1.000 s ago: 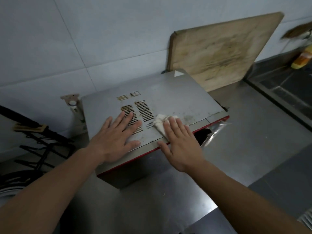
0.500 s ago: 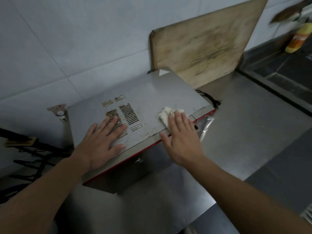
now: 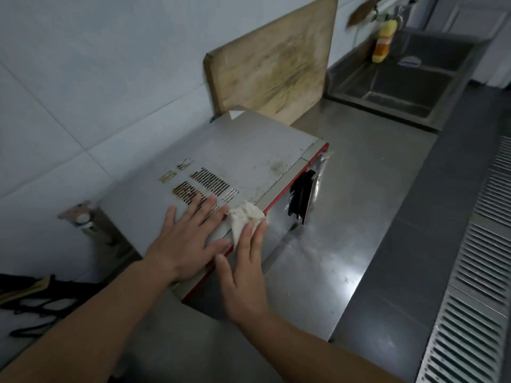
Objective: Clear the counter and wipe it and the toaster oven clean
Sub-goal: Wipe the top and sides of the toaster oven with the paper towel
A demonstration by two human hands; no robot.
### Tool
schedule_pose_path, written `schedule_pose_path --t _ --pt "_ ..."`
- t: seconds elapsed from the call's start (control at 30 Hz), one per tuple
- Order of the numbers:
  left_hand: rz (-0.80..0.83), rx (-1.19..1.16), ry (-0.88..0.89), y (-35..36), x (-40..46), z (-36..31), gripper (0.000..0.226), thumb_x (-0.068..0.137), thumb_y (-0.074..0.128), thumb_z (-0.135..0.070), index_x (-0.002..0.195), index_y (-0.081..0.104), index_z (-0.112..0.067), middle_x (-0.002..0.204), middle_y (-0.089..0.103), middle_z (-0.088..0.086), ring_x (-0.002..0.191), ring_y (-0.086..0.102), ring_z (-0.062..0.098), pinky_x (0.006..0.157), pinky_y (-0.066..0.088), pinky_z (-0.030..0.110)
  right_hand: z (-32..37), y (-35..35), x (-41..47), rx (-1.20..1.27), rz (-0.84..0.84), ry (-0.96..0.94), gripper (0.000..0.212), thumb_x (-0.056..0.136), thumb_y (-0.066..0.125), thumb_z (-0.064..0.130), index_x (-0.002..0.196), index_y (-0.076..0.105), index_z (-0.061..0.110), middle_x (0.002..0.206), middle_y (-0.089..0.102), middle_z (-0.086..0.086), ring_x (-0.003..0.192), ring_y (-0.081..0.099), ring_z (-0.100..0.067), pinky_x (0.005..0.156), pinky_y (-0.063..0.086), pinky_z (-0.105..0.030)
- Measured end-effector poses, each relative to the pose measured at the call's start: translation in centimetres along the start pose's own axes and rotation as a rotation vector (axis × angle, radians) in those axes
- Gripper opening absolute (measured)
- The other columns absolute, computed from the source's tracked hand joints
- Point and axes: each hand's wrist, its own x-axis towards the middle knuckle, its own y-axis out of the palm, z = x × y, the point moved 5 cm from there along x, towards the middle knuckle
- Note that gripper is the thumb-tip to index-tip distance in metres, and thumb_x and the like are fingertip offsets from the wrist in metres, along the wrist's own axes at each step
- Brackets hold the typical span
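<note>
Toaster oven (image 3: 243,150) top: my flat, released left hand (image 3: 188,239) steadies it while my right hand (image 3: 246,275) presses the cloth (image 3: 244,217) at its five-o'clock edge.

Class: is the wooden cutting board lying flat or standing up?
Standing: the cutting board leans on edge against the tiled wall behind the toaster oven.

Grey, red-trimmed toaster oven (image 3: 249,150) stood on the steel counter (image 3: 359,189), top stained near its vents; crumpled white cloth (image 3: 244,217) lay on its front edge.
</note>
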Motion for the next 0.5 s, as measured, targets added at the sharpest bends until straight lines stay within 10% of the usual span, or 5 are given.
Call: schedule_pose_path --t 0.2,0.37,0.5 --pt "-0.015 0.004 0.029 0.5 0.2 0.3 0.073 0.084 -0.008 -0.077 0.15 -0.022 -0.051 0.16 -0.031 -0.016 0.147 -0.033 0.01 0.121 -0.01 0.056 -2.4 1.2 -0.7 0.305 -0.061 0.161 0.089 0.091 0.032 0.073 0.158 -0.009 0.031 0.164 -0.009 0.019 0.147 -0.004 0.009 0.115 0.009 -0.01" --pt "-0.019 -0.02 0.031 0.5 0.1 0.4 0.067 0.086 -0.011 -0.071 0.15 -0.021 -0.052 0.16 -0.032 -0.017 0.145 -0.034 0.007 0.122 -0.012 0.054 -6.9 -2.6 8.6 0.563 -0.325 0.497 0.111 0.07 0.036 0.088 0.158 0.006 0.028 0.164 0.019 -0.002 0.151 0.019 -0.022 0.122 0.019 -0.049" --pt "-0.026 -0.03 0.023 0.3 0.1 0.3 0.07 0.08 -0.018 -0.077 0.147 -0.021 -0.056 0.16 -0.031 -0.018 0.145 -0.034 0.005 0.122 -0.012 0.052 -8.9 -5.1 13.3 0.716 -0.361 0.724 0.118 0.056 0.029 0.095 0.157 0.009 0.037 0.164 0.019 0.001 0.15 0.018 -0.026 0.12 0.015 -0.054"
